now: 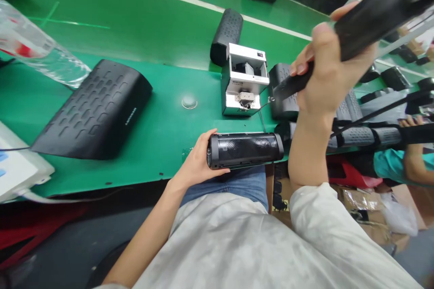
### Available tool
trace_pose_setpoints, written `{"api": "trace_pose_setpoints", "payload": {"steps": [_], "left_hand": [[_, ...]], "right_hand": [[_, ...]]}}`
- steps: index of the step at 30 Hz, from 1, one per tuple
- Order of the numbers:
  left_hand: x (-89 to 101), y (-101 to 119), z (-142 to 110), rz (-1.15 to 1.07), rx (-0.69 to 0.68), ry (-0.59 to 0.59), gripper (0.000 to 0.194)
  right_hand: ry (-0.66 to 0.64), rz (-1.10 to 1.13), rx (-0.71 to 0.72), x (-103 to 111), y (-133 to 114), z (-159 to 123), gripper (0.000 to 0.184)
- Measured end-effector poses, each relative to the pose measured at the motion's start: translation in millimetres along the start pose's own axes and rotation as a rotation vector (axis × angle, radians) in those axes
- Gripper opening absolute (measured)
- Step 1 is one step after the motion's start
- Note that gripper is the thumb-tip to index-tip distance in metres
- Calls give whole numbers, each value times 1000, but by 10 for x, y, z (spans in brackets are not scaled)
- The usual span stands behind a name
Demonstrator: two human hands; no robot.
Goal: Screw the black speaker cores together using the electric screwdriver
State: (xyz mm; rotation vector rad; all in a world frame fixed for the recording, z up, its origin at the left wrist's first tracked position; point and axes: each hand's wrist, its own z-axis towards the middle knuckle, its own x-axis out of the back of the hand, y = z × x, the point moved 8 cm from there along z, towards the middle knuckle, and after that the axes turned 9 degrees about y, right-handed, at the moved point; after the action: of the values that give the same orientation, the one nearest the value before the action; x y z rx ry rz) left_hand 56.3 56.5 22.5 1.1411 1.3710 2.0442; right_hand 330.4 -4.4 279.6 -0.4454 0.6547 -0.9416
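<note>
My left hand [195, 162] is closed around the left end of a black speaker-like housing [246, 150], which lies lengthwise at the table's front edge above my lap. Raised on the right, my right hand [334, 65] wraps round a black electric screwdriver [373, 20], slightly blurred. Its shaft slants down and left, with the tip near the front right of a white-and-dark screw feeder [246, 83]. Whether a screw sits on the tip is too small to tell. Behind the feeder stands a dark textured housing [227, 31].
A large black textured cover [95, 108] and a plastic bottle [44, 45] are on the left of the green table [169, 113]. A white box [20, 167] stands at the left edge. More black housings [356, 137] line the right, near a co-worker's teal sleeve [389, 162].
</note>
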Motion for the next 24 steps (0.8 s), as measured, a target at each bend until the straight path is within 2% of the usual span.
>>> {"api": "trace_pose_setpoints", "payload": {"steps": [3, 6, 9, 12, 18, 24], "left_hand": [[-26, -74, -9, 7, 9, -20, 125], [-44, -132, -16, 22, 7, -41, 125], [-33, -131, -20, 41, -8, -46, 125], [-4, -98, -21, 55, -20, -30, 123], [6, -79, -34, 54, -16, -19, 122], [-2, -44, -39, 57, 26, -61, 118]], "right_hand": [[4, 40, 30, 270, -294, 164, 17], [-30, 19, 11, 493, -505, 267, 14], [9, -30, 9, 670, -604, 278, 15], [46, -45, -5, 740, -620, 241, 17], [-3, -18, -94, 716, -573, 153, 18], [-7, -71, -173, 867, -334, -144, 17]]}}
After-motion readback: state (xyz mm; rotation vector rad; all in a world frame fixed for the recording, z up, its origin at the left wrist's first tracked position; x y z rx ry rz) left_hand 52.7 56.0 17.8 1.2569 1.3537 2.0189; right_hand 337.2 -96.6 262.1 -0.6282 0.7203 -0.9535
